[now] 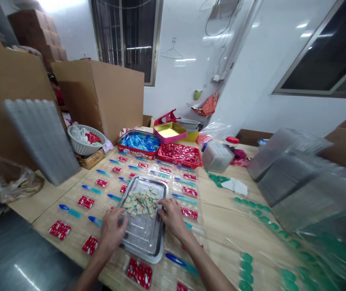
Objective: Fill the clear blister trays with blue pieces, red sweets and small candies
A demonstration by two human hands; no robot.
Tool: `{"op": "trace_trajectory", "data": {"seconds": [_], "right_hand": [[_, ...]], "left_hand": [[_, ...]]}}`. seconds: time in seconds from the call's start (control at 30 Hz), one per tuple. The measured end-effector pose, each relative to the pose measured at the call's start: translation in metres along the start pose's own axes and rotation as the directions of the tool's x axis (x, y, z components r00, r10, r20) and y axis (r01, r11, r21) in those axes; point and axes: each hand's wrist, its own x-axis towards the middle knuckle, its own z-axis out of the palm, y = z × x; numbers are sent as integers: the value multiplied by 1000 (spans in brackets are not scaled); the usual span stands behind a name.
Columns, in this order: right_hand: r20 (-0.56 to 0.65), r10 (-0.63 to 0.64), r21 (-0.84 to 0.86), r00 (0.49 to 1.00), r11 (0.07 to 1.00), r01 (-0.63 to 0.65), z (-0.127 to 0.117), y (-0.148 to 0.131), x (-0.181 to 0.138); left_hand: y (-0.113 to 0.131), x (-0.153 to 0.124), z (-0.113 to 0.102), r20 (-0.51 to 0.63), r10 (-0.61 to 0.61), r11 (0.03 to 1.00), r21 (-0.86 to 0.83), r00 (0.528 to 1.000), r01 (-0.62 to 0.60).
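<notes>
A shiny metal tray lies at the middle of the table, over rows of clear plastic packs. Small pale square pieces with green edges are heaped toward its far half. My left hand is at the tray's left rim, fingers curled round it. On the opposite side, my right hand has its thumb and fingers bent at the right rim, close to the pieces. Around the tray the packs hold red patterned packets and blue pen-like sticks. Part of the left fingers' contact is hidden.
Behind stand a bin of blue sticks, a red basket of packets and a gold-lined tin. Clear plastic stacks and green round pieces lie right. Left are a white basket and cardboard boxes.
</notes>
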Motion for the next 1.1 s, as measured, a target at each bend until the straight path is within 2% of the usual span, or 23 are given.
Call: {"op": "trace_trajectory", "data": {"seconds": [0.17, 0.27, 0.37, 0.6, 0.8, 0.97, 1.1], "right_hand": [[77, 2, -169, 997, 986, 11, 13, -5, 22], [74, 7, -177, 997, 984, 6, 21, -1, 23], [67, -18, -158, 998, 987, 28, 24, 4, 22], [69, -66, -143, 995, 987, 75, 22, 8, 21], [72, -39, -108, 997, 993, 47, 20, 8, 22], [70, -23, 30, 997, 999, 21, 13, 12, 25], [173, -13, 187, 985, 982, -19, 7, 8, 29]], "left_hand": [[32, 23, 41, 198, 141, 987, 44, 970, -153], [45, 37, 59, 279, 158, 970, 135, 947, -202], [54, 46, 67, 317, 138, 948, 232, 938, -218], [56, 48, 64, 350, 122, 942, 255, 929, -220], [46, 48, 63, 346, 122, 947, 239, 930, -214], [45, 50, 58, 331, 112, 963, 198, 937, -186], [48, 51, 45, 398, 92, 982, 116, 913, -150]]}}
